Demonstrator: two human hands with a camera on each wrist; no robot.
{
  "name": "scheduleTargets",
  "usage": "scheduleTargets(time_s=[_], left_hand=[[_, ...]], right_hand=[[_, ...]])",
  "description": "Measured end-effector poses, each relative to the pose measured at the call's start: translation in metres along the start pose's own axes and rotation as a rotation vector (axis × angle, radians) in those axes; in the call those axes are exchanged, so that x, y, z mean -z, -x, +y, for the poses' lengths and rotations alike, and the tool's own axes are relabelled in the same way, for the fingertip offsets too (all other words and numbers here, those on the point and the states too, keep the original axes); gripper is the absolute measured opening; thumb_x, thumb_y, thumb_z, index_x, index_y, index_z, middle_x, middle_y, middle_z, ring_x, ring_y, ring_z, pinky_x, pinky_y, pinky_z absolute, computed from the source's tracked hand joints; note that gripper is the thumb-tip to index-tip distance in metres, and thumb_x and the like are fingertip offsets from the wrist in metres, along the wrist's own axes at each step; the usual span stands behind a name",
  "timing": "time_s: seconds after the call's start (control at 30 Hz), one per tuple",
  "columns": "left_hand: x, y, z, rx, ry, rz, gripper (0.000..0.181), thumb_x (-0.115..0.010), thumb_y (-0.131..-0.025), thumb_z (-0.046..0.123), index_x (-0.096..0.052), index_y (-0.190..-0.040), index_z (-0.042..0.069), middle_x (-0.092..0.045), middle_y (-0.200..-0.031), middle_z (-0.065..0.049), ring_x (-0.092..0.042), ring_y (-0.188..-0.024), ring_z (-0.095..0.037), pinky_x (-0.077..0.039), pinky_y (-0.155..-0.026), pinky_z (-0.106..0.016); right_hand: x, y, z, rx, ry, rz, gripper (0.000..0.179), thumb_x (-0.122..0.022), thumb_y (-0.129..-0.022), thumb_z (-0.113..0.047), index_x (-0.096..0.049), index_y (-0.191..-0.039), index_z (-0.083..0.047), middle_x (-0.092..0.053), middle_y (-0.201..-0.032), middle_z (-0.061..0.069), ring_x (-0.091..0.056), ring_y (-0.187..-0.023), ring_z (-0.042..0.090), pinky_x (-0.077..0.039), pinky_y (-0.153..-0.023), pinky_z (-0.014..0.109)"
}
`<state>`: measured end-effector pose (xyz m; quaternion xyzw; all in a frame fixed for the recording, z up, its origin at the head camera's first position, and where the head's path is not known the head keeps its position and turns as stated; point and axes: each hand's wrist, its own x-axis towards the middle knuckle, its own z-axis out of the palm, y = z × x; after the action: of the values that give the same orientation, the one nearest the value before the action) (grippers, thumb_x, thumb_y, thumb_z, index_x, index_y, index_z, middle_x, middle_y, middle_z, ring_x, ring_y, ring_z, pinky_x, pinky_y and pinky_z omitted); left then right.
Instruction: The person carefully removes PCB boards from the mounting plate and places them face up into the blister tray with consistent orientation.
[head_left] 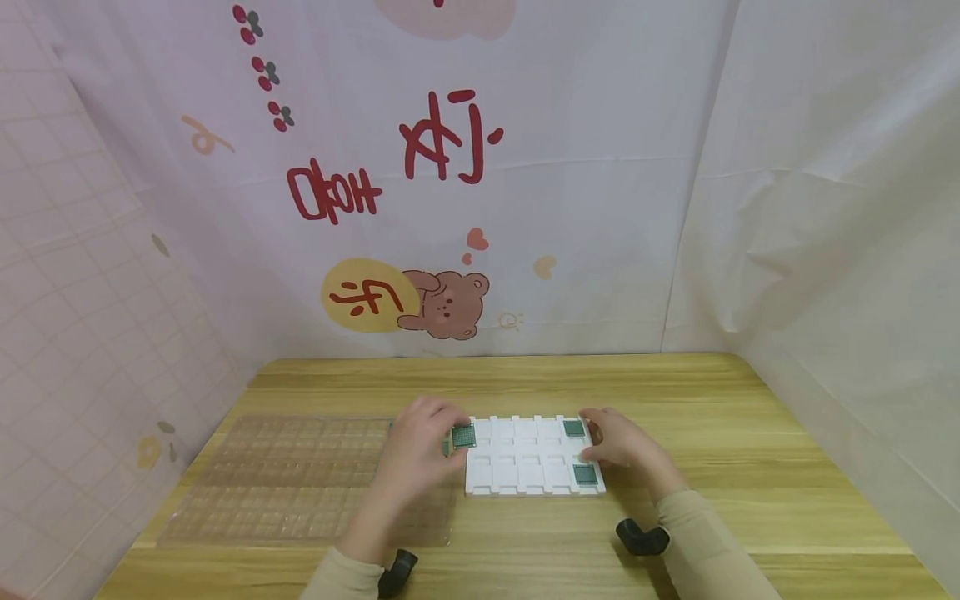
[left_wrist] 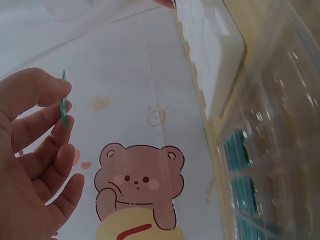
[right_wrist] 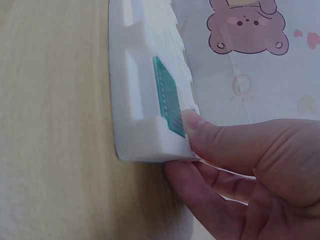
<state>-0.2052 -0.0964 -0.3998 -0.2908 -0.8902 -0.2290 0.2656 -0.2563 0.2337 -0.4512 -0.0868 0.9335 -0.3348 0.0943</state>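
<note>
Between thumb and fingertips, my left hand (head_left: pixel 416 450) pinches a small green circuit board (head_left: pixel 463 436); the left wrist view shows this board edge-on (left_wrist: pixel 64 102). It is held by the left end of a white compartment tray (head_left: pixel 531 477). My right hand (head_left: pixel 626 446) grips that tray's right end, thumb on top beside a seated green board (right_wrist: pixel 169 97) and fingers against the end wall. Two green boards sit in the tray's right-hand column, a far one (head_left: pixel 573 428) and a near one (head_left: pixel 585 474). The other white pockets show no boards.
Left of the white tray lies a large clear plastic tray (head_left: pixel 300 475) with many compartments, partly behind my left arm. Several green boards (left_wrist: pixel 237 170) stand in its compartments. A printed cloth (head_left: pixel 585 250) hangs behind the wooden table (head_left: pixel 675 383).
</note>
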Motion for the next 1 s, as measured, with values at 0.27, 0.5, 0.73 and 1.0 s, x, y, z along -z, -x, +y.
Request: scheduleTargets(time_s=[0.27,0.5,0.73,1.0], left_hand=[[0.003,0.009,-0.018,0.020,-0.016,-0.045,0.031,-0.084,-0.065,0.014,-0.073,-0.095,0.015,-0.065,-0.093,0.002,-0.057,-0.093,-0.022,-0.047,-0.084,-0.043],[0.002,0.018,-0.030,0.059,-0.026,-0.097,0.028,-0.083,-0.065,0.012,-0.071,-0.091,0.013,-0.067,-0.094,0.000,-0.058,-0.093,-0.023,-0.047,-0.085,-0.045],[0.001,0.025,-0.042,0.131,-0.055,-0.193,0.028,-0.083,-0.066,0.013,-0.072,-0.091,0.015,-0.067,-0.099,0.001,-0.058,-0.099,-0.023,-0.045,-0.091,-0.047],[0.004,0.028,-0.052,0.167,-0.084,-0.283,0.029,-0.083,-0.066,0.011,-0.075,-0.094,0.014,-0.069,-0.101,0.002,-0.058,-0.104,-0.024,-0.043,-0.098,-0.046]], right_hand=[[0.000,-0.001,0.001,-0.001,-0.002,-0.002,0.073,-0.082,-0.077,-0.002,-0.045,-0.140,0.008,-0.053,-0.114,0.020,-0.055,-0.089,0.025,-0.054,-0.061,0.031],[0.000,-0.001,0.001,0.000,-0.004,-0.006,0.073,-0.082,-0.078,-0.003,-0.046,-0.140,0.007,-0.053,-0.115,0.020,-0.055,-0.091,0.027,-0.054,-0.061,0.031],[0.000,-0.002,0.000,0.005,0.012,-0.005,0.072,-0.082,-0.078,-0.003,-0.047,-0.140,0.007,-0.053,-0.114,0.019,-0.055,-0.090,0.026,-0.054,-0.061,0.031],[-0.001,-0.001,0.000,0.011,0.017,0.002,0.072,-0.082,-0.077,-0.002,-0.047,-0.139,0.008,-0.053,-0.113,0.020,-0.056,-0.087,0.024,-0.054,-0.060,0.030]])
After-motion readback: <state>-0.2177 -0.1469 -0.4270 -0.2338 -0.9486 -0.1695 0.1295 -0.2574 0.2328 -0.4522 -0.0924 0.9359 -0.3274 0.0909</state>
